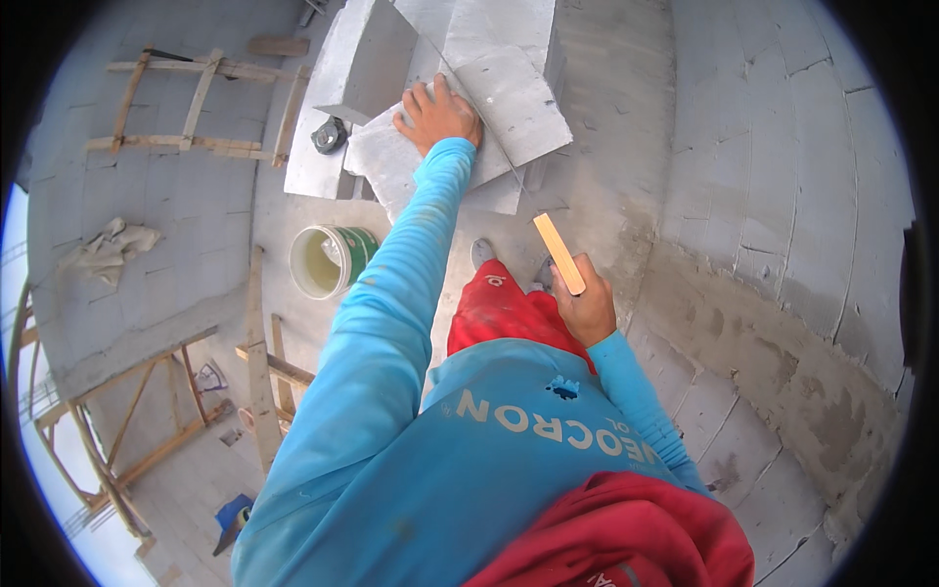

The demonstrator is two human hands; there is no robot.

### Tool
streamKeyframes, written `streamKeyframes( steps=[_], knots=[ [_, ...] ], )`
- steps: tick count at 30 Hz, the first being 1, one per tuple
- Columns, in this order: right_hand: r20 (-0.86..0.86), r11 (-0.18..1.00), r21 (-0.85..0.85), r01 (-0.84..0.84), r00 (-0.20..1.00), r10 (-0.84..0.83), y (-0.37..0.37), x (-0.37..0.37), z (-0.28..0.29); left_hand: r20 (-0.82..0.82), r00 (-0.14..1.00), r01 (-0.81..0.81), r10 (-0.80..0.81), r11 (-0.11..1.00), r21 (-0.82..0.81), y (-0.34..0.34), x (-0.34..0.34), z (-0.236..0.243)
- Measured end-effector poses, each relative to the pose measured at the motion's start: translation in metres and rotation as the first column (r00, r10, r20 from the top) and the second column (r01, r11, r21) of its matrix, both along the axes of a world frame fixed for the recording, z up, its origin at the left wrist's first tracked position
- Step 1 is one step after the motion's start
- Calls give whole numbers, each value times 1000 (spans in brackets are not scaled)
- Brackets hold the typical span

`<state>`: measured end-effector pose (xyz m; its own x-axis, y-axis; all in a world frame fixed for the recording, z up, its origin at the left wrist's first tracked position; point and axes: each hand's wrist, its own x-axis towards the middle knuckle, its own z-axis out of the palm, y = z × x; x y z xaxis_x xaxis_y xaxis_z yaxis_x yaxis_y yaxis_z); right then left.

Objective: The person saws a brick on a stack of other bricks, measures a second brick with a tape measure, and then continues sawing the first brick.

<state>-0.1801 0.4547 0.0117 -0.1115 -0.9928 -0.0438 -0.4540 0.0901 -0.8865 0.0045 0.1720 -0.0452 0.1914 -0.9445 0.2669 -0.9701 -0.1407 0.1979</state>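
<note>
My right hand (589,303) is closed round the pale wooden handle of a hand saw (558,252). Seen almost edge-on, its thin dark blade runs up and left across a light grey block (514,103). My left hand (440,115) lies on the block's top just left of the blade, fingers spread and holding nothing. How deep the blade sits in the block cannot be made out. More grey blocks (367,59) are stacked beneath and behind. A round black tape measure (330,136) rests on a block left of my left hand.
A white and green bucket (321,262) stands on the floor left of my legs. Grey block walls rise at the left and right (782,147). Wooden frames (186,108) are at the left, with a cloth (112,247) and a plank (259,352) below them.
</note>
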Motion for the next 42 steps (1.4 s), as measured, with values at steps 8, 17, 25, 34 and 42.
streamKeyframes(
  steps=[8, 17, 25, 34, 42],
  knots=[
    [46, 998, 52, 46, 998, -48, 33, -11, 4, 4, 1000, 1, -1, 1000, -12, 2, -2, 6],
    [23, 995, 55, 86, 996, -88, 56, -10, 4, -9, 1000, 0, 0, 1000, -27, -1, 2, 4],
    [54, 998, 50, 38, 998, -41, 5, 0, 6, -16, 1000, 2, -3, 1000, -31, -2, -1, 1],
    [32, 999, -4, 48, 998, -47, 22, -8, -12, -8, 1000, 0, 0, 1000, -1, 3, -4, 3],
    [98, 999, -14, 36, 995, -34, 3, 6, -3, -87, 992, 89, -94, 994, -58, 4, 26, 0]
  ],
)
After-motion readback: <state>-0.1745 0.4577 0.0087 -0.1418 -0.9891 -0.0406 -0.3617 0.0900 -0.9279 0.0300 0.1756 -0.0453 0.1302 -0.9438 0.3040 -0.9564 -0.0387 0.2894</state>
